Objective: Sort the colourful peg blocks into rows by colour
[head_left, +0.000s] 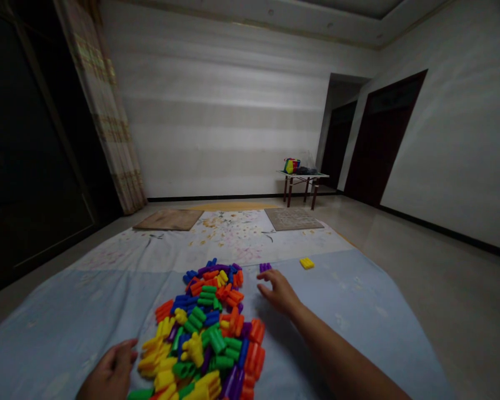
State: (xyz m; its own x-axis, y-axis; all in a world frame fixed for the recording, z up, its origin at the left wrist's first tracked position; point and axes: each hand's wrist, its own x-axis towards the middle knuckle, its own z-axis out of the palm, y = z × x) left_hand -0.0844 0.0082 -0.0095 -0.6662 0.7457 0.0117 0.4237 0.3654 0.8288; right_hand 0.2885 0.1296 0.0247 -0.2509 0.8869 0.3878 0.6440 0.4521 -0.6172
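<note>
A heap of plastic toy blocks (208, 322) in yellow, green, orange, blue and purple lies on the cloth in front of me. Each block looks like several short tubes joined side by side. My right hand (278, 291) is stretched out to the right of the heap, its thumb and fingers apart with nothing between them. Just beyond its fingertips lies a purple block (265, 267). Farther right, a yellow block (306, 263) rests by itself. At the lower left, my left hand (108, 372) is beside the yellow blocks, fingers loosely bent, with nothing visible in it.
A flowered, light blue and white cloth (358, 311) covers the surface. Two flat mats, one brown (169, 219) and one grey (294, 219), lie at its far edge. Beyond, a small table (316, 176) holds a colourful bag (292, 165). A curtain (104, 105) hangs left.
</note>
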